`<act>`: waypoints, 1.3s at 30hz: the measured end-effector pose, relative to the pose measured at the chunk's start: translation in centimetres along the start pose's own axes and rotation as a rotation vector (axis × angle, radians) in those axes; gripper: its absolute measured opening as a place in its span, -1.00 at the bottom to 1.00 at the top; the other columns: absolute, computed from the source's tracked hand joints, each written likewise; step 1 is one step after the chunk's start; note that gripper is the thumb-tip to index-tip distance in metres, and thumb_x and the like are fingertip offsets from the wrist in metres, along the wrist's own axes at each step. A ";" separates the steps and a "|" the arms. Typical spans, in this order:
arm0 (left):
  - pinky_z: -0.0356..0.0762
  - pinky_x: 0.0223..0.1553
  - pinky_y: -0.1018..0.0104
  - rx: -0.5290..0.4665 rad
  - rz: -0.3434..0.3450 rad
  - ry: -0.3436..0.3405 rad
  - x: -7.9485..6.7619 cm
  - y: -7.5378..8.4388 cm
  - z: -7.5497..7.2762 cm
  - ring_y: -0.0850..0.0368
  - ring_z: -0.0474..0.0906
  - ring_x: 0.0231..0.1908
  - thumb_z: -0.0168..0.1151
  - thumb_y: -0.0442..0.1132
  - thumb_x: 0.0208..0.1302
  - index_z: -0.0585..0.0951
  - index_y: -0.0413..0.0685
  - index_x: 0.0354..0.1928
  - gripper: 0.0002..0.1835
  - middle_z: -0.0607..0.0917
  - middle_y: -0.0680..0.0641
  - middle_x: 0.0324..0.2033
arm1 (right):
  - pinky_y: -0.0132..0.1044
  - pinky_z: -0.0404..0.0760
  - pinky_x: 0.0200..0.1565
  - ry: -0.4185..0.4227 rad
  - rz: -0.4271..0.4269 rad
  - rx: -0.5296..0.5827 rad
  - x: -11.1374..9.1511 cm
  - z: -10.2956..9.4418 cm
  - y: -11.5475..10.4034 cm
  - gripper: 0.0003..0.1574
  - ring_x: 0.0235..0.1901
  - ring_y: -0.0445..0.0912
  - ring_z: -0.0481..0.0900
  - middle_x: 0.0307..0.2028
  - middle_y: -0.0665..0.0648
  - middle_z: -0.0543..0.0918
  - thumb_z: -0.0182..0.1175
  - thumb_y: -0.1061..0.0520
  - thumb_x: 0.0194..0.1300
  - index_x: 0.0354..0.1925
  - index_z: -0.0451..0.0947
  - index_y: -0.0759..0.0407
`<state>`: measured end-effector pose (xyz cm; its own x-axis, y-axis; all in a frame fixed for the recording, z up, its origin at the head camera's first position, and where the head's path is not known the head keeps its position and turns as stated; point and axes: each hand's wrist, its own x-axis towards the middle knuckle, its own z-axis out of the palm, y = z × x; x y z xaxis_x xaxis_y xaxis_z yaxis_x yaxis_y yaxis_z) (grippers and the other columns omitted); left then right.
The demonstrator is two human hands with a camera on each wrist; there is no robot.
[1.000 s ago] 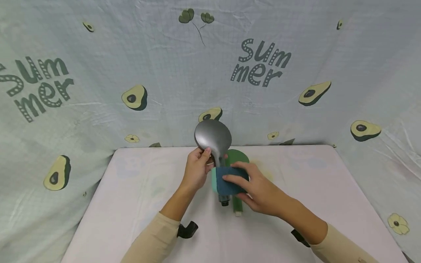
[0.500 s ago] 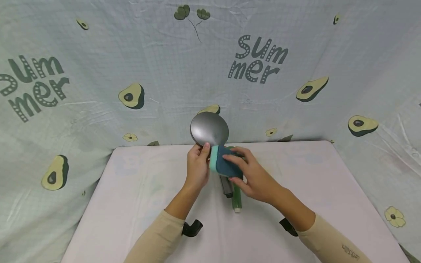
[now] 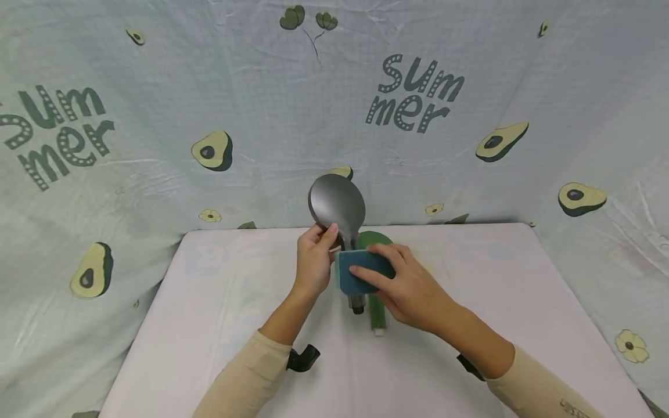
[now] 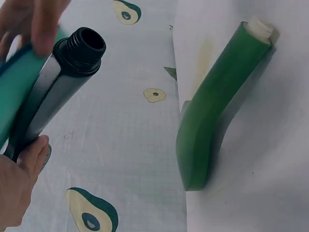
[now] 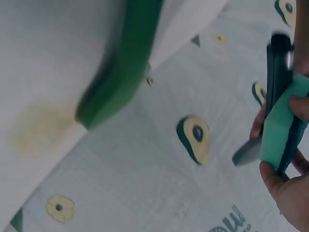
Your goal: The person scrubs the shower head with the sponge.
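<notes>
A grey shower head with a round face and a black threaded end is held up over the table. My left hand grips it at the neck, thumb lying along the front. My right hand pinches a two-tone sponge, dark blue on one side and mint green on the other. In the head view the sponge covers the middle of the handle; in the right wrist view its mint side lies along the handle. Behind, on the table, lies a green shower head with a whitish threaded end.
The white-covered table ends at a hanging cloth printed with avocados and lettering. Black straps or mounts show by both forearms. A faint yellowish stain marks the table near the green shower head.
The sponge went up the handle toward the round face, tilting, then came back down level over the handle. The grey shower head swung slightly and returned. The left hand kept its grip.
</notes>
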<state>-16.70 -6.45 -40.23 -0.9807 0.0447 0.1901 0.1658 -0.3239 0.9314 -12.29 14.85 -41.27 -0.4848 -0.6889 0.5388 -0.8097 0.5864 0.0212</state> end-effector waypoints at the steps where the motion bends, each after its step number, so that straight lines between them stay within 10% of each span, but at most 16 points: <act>1: 0.78 -0.14 0.29 0.026 0.001 0.001 -0.1 0.1 0.0 0.13 0.77 -0.19 0.02 -0.30 0.61 0.49 -0.49 0.25 -0.62 0.70 -0.25 -0.05 | 0.08 0.70 0.10 0.010 0.014 -0.020 0.5 -0.4 0.3 -0.05 0.22 0.24 0.43 0.34 0.30 0.40 0.57 0.22 0.08 0.40 0.48 -0.18; 6: 0.76 -0.28 0.41 0.076 0.012 0.008 -0.2 0.4 0.1 0.29 0.71 -0.36 0.06 -0.31 0.58 0.56 -0.53 0.08 -0.67 0.65 0.01 -0.35 | 0.10 0.69 0.12 0.006 0.004 -0.109 2.1 -1.5 1.0 -0.09 0.21 0.29 0.43 0.35 0.32 0.41 0.54 0.24 0.09 0.38 0.50 -0.15; 17: 0.75 -0.05 0.18 0.152 0.008 0.084 0.6 0.3 -0.4 -0.19 0.69 0.12 0.10 -0.29 0.58 0.58 -0.42 0.22 -0.65 0.67 -0.42 0.07 | 0.02 0.68 0.11 -0.175 -0.245 -0.247 0.4 -0.5 -2.3 -0.16 0.10 0.20 0.55 0.29 0.21 0.50 0.60 0.05 0.06 0.32 0.56 -0.20; 29: 0.73 -0.33 0.43 0.056 0.021 0.095 0.3 0.5 -0.1 0.27 0.70 -0.34 0.11 -0.26 0.58 0.60 -0.48 0.10 -0.66 0.68 -0.06 -0.29 | 0.06 0.70 0.09 -0.116 -0.026 -0.227 3.8 -2.8 0.1 -0.14 0.13 0.27 0.50 0.28 0.31 0.46 0.54 0.25 0.11 0.35 0.53 -0.14; 39: 0.78 -0.12 0.26 -0.029 0.053 0.148 0.5 0.8 -0.7 0.08 0.76 -0.05 0.04 -0.29 0.61 0.53 -0.46 0.24 -0.63 0.64 -0.43 0.14 | -0.01 0.71 0.05 -0.101 -0.197 -0.105 -0.3 -0.1 -1.5 -0.09 0.08 0.18 0.53 0.23 0.26 0.50 0.64 0.06 0.00 0.32 0.52 -0.22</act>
<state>-17.09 -7.32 -39.63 -0.9756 -0.1119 0.1887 0.2164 -0.3495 0.9116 -10.89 14.20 -41.37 -0.3561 -0.8302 0.4289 -0.8555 0.4743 0.2078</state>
